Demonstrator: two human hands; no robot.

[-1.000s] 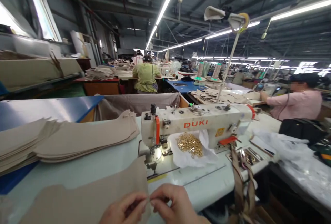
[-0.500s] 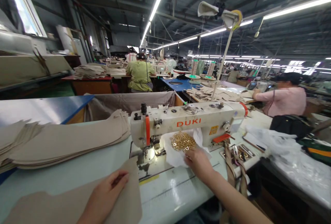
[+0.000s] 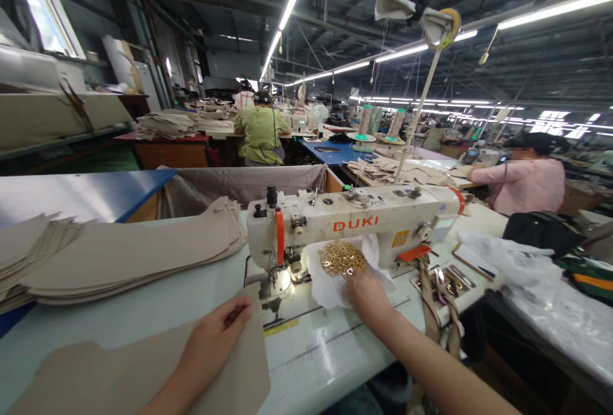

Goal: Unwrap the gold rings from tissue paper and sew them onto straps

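A flat beige panel [image 3: 110, 364] lies on the sewing table at the near left. My left hand [image 3: 215, 338] rests on its right part, fingers curled and thumb close to them; whatever they may hold is hidden. Right of the needle area, a heap of small gold metal rings [image 3: 341, 256] sits on a white plastic sheet [image 3: 330, 290] under the sewing machine's arm [image 3: 311, 220]. At the heap's near edge is my right hand [image 3: 366, 294], its fingers bent together and pointing down. Its fingertips are partly hidden, so I cannot see what is in them.
Stacked beige panels [image 3: 134, 255] lie at the left. A small tray with tools [image 3: 454, 281] and hanging beige straps [image 3: 428, 300] are at the right, beside clear plastic bags [image 3: 541, 300]. Co-workers sit beyond: one in a green top [image 3: 261, 131], another in pink [image 3: 531, 185].
The view has shifted slightly, so the machine sits a little further right. My right hand stays at the near edge of the gold heap; my left hand stays on the panel.
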